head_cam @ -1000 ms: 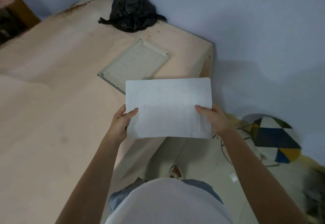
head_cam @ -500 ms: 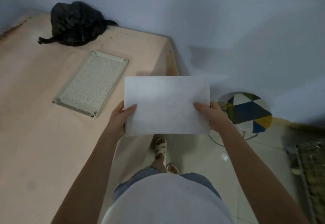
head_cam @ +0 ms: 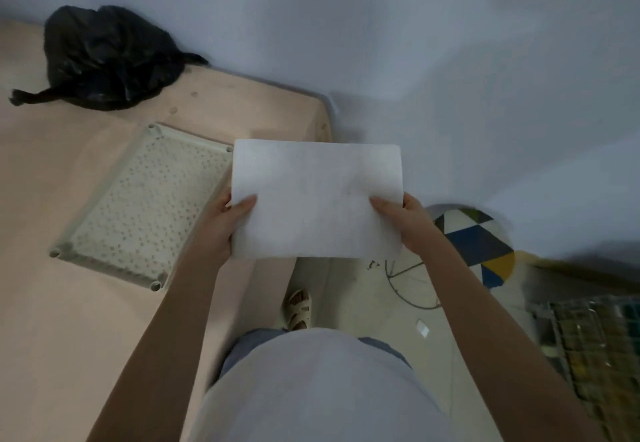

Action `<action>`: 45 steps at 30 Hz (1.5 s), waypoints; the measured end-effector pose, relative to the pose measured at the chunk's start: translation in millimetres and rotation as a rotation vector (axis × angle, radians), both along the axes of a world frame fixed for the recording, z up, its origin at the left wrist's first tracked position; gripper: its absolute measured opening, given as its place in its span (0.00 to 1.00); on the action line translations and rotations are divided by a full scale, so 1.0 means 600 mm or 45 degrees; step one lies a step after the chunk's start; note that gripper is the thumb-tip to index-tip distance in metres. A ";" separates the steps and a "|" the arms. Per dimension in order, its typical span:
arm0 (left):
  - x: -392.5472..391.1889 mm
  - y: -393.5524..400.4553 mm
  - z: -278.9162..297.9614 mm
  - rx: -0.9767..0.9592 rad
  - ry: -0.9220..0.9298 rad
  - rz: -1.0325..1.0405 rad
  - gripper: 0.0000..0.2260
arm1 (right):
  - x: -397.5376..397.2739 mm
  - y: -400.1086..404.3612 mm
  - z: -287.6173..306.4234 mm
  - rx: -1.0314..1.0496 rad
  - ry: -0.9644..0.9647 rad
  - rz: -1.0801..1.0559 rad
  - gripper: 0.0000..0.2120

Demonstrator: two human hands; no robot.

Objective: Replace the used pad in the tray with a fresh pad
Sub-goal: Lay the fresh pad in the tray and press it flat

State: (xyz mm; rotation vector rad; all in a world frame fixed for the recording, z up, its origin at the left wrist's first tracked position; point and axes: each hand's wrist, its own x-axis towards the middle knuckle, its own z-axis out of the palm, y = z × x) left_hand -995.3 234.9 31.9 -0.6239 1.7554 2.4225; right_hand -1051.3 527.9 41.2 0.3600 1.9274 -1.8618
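A white rectangular pad [head_cam: 317, 195] is held flat in the air in front of me, off the right edge of the table. My left hand [head_cam: 221, 225] grips its lower left edge and my right hand [head_cam: 405, 221] grips its lower right edge. The pale perforated tray [head_cam: 138, 206] lies on the table to the left of the pad, its near right corner hidden behind the pad and my left hand. No pad lies in the tray.
A tied black plastic bag [head_cam: 104, 58] sits at the back of the beige table [head_cam: 52, 320] by the wall. A round patterned stool [head_cam: 474, 244], a wire rack [head_cam: 599, 348] and my sandalled foot [head_cam: 299, 308] are on the floor to the right.
My view has swung right and then back a little, so the tray has shifted left and then nearer to the pad again. Both hands keep the same grip on the pad.
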 end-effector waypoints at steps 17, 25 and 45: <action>-0.001 -0.194 -0.034 -0.010 -0.114 0.646 0.12 | -0.209 -0.303 0.018 0.151 -0.014 0.553 0.15; 0.020 -0.218 -0.065 0.104 -0.262 1.144 0.11 | -0.289 -0.463 0.032 0.276 0.098 1.035 0.15; 0.005 -0.189 -0.080 -0.349 -0.798 1.673 0.10 | -0.347 -0.623 -0.045 0.297 0.211 1.707 0.10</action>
